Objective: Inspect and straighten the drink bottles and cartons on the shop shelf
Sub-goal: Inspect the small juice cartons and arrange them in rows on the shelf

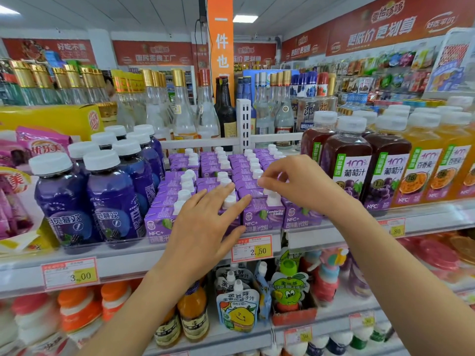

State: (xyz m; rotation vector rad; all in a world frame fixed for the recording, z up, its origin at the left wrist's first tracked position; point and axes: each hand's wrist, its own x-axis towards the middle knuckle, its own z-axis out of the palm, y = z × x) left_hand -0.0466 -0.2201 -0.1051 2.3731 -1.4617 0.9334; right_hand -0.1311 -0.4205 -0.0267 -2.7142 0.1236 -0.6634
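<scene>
Several rows of small purple juice cartons (261, 214) with white caps fill the middle shelf (133, 260). My left hand (205, 224) lies flat with straight fingers over the front cartons, touching their tops. Above the right rows, my right hand (295, 183) hovers with curled fingers, its fingertips pinching the white cap of a carton (272, 199). Blue-purple drink bottles (113, 196) stand left of the cartons. Dark grape juice bottles (345, 160) and orange juice bottles (421, 163) stand to the right.
Glass liquor bottles (205, 106) line the shelf behind a white divider (243, 122). Price tags (252, 247) hang on the shelf edge. The lower shelf holds juice pouches (237, 307) and small bottles. Pink snack packs (38, 147) sit at the far left.
</scene>
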